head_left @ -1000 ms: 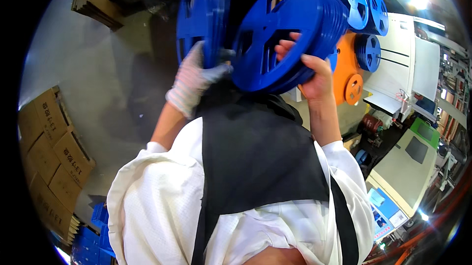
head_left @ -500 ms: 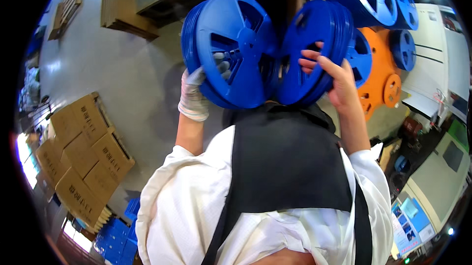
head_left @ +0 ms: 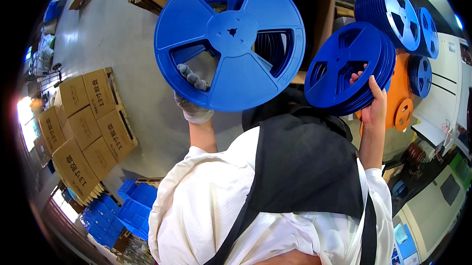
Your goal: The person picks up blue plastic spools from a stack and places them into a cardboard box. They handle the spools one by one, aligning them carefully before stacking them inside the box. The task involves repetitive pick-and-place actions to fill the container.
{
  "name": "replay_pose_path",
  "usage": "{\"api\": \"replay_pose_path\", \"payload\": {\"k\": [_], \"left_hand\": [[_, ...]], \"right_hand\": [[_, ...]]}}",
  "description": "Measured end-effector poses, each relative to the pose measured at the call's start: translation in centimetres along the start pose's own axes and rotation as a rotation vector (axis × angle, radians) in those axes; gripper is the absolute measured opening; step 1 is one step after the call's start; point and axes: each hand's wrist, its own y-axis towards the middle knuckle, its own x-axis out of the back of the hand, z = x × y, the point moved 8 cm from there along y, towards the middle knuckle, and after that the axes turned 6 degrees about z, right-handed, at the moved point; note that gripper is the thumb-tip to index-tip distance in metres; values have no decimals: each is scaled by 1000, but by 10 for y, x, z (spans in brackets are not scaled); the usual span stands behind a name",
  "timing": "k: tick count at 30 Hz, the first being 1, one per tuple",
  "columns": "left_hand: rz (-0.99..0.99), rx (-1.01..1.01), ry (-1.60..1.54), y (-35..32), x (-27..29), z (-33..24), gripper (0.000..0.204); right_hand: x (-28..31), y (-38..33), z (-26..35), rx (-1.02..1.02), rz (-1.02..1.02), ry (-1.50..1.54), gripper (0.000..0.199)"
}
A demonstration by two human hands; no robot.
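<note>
Fingers of my gloved left hand hooked through a window, clamped on the left reel stack; bare right hand, thumb and fingers gripping the rim of the right reel stack. Partway, I judge — both stacks lifted, neither set down. Beyond: open carton, contents unclear; more blue reels unheld near an orange plate.

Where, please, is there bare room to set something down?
The widest bare patch is the grey floor between the stacked cartons and the gloved left hand. It is crowded at right, where the held reel stack, other blue reels and an orange piece bunch up.
</note>
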Motion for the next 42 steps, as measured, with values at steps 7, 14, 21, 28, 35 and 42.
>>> {"api": "replay_pose_path", "payload": {"k": [7, 14, 21, 28, 35, 42], "left_hand": [[-79, -16, 76, -12, 14, -14, 41], [-420, 159, 721, 0, 18, 0, 45], [-320, 332, 1006, 16, 17, 27, 36], [-351, 287, 858, 18, 2, 62, 41], [-296, 385, 878, 32, 10, 103, 42], [-212, 696, 867, 35, -23, 194, 65]], "right_hand": [[34, -6, 10, 78, 52, 188, 42], [73, -37, 20, 273, 326, 552, 49], [63, -49, 31, 323, 551, 822, 46], [46, -45, 37, 290, 541, 847, 45], [38, -36, 41, 265, 366, 740, 51], [-76, -12, -2, 73, 241, 62, 41]]}}
